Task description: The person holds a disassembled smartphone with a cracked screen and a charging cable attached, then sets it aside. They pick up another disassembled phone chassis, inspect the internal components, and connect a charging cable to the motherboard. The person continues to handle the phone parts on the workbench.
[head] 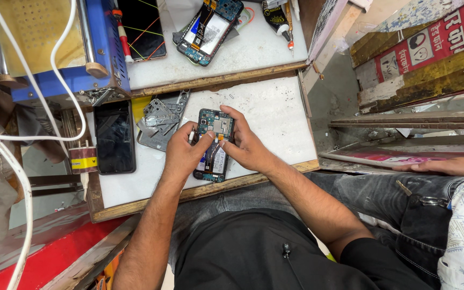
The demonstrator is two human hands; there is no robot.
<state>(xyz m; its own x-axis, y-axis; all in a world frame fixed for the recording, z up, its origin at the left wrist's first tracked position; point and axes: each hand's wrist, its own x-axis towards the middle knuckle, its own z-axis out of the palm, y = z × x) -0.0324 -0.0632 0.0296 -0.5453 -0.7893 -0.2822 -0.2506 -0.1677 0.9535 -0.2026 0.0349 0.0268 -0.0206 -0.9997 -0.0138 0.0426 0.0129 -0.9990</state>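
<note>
An opened phone (214, 140) with its back off, showing a blue circuit board and battery, lies on the white work board (275, 107). My left hand (182, 153) grips its left edge, thumb on the board area. My right hand (244, 142) holds the right edge, fingers curled over the top and thumb pressing near the middle. Both hands are closed on the phone.
A dark phone screen (114, 137) and grey metal frame parts (159, 122) lie left of the hands. A second opened phone (209, 29), a glue tube (276, 17) and a blue machine (81, 48) sit farther away. Another person's hand (447, 165) rests at right.
</note>
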